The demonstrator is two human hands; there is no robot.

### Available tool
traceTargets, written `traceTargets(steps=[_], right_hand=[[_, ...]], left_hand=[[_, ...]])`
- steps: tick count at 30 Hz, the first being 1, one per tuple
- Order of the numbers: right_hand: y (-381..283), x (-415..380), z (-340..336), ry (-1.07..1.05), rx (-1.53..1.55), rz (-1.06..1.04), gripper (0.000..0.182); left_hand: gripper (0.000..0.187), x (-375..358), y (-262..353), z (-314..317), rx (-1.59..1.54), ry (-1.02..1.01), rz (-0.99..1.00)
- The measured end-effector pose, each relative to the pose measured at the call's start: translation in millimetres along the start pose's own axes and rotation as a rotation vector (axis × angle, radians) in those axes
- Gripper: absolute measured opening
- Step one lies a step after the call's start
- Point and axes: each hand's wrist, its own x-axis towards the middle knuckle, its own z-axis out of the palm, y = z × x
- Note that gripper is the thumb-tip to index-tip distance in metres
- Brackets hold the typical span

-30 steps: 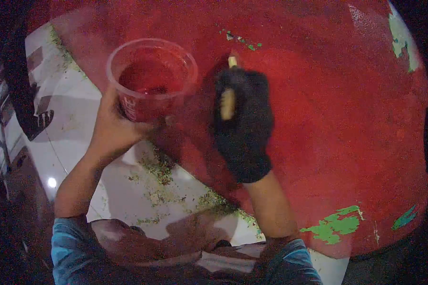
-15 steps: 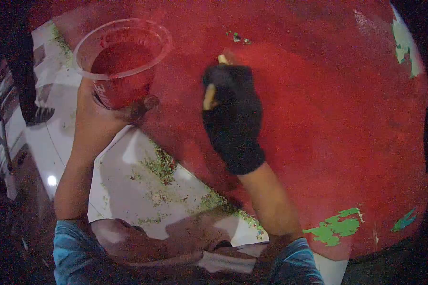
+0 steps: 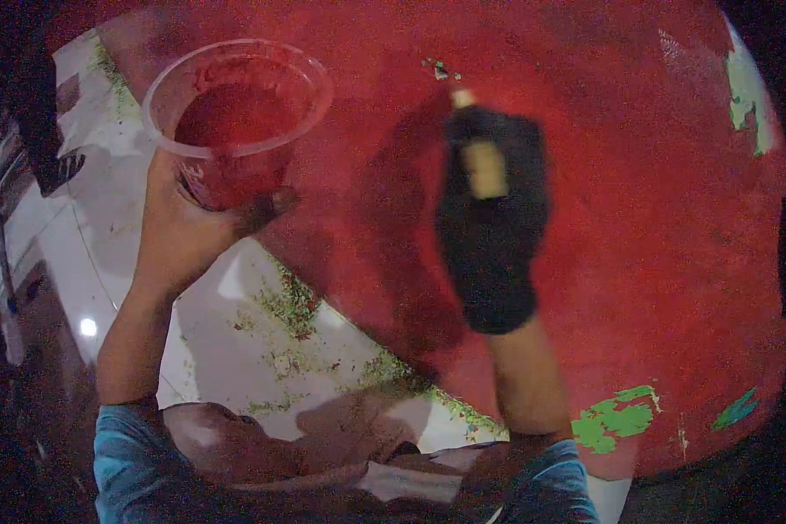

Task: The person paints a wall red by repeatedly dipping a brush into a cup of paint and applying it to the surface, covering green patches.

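Note:
My left hand is wrapped round a clear plastic cup with red paint inside. The cup is tilted a little, its wide mouth facing me. My right hand, in a black glove, is closed on a paintbrush whose pale handle shows through the grip. The brush's working end is hidden beyond the hand. Around and under the right hand spreads a large curved red surface, with small chipped spots just beyond the fingers.
Green patches show through the red near the lower right edge, and a pale peeled patch at the upper right. White floor tiles lie below left, with flaky debris along the red edge. Dark shapes stand at far left.
My right hand has moved to the right across the red surface with the paintbrush. The left hand and cup have shifted only slightly right.

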Motion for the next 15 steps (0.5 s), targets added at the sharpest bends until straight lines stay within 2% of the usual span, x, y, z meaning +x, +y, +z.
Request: traceTargets(steps=[1,3,5,6,8,10,12,15], right_hand=[[11,9,-12,0.056,-0.015,0.011,0.009],[15,33,-41,0.220,0.066,0.313,0.010],[30,46,-77,0.277,-0.387,0.093,0.010],[29,44,-79,0.275,-0.391,0.089,0.010],[28,36,-80,0.270,-0.407,-0.088,0.011],[16,14,-52,0.042,-0.366,0.040,0.011],[14,-5,-39,-0.193,-0.222,-0.044,0.011],[20,3,-59,-0.076,-0.224,-0.112,0.011]], left_hand=[[0.076,0,-1,1,-0.001,0.001,-0.005],[0.077,-2,-2,3,-0.029,-0.020,-0.059],[0.078,-3,1,7,-0.050,-0.048,-0.046],[0.079,-3,3,9,-0.069,-0.073,-0.028],[0.080,-5,-6,13,-0.126,-0.088,-0.067],[0.082,-7,-6,17,-0.181,-0.110,-0.103],[0.085,-10,-2,21,-0.112,-0.094,-0.173],[0.086,-11,-2,24,-0.136,-0.147,-0.148]])
